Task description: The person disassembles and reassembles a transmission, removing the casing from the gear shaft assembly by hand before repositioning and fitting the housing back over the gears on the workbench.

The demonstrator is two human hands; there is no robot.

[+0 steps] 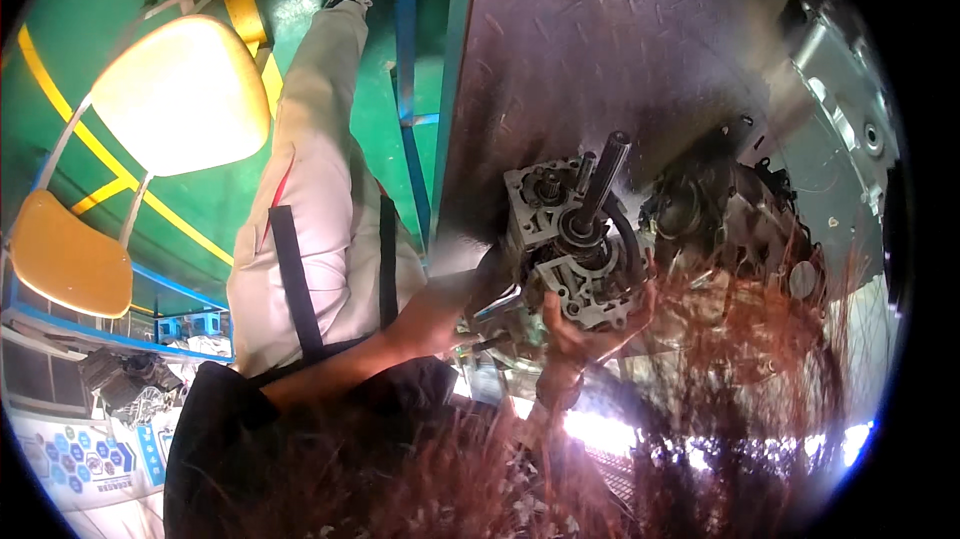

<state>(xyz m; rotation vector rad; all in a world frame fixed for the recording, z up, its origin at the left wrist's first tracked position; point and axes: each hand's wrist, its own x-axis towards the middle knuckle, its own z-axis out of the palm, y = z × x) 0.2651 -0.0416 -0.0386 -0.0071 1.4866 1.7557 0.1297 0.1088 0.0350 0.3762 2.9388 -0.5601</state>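
A grey metal gearbox (530, 209) with its shafts and gears showing is tilted over the steel table, a long splined shaft (605, 179) standing up from it. Around its near right edge my right hand (595, 339) is closed, thumb and fingers apart on either side of the casing. My left hand (485, 279) is dark and blurred at the gearbox's left side; it appears to grip the casing, though its fingers are mostly hidden. Whether the gearbox touches the table underneath cannot be seen.
Right of the gearbox sits another dark metal assembly (720, 204), partly behind hanging hair (750, 359). A silver housing (850, 109) stands at the far right. The patterned steel table (600, 29) has a blue frame (405, 59). Chairs (180, 94) stand on the green floor at left.
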